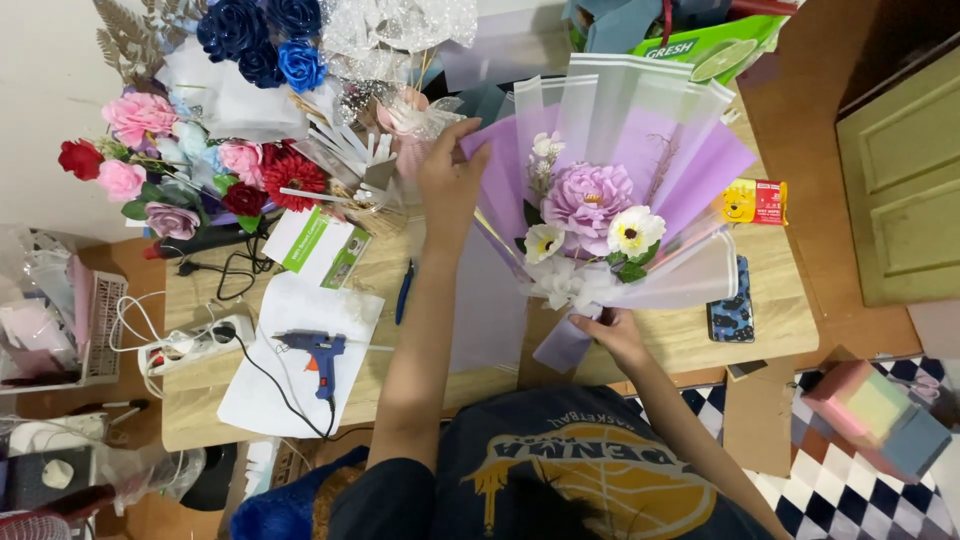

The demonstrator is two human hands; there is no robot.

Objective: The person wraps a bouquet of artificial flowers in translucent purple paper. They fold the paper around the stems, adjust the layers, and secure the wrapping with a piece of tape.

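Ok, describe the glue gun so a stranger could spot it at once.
On the wooden table, look left of the person's left hand, to a white sheet of paper. The glue gun lies on it, the only blue pistol-shaped tool, trailing a black cord.
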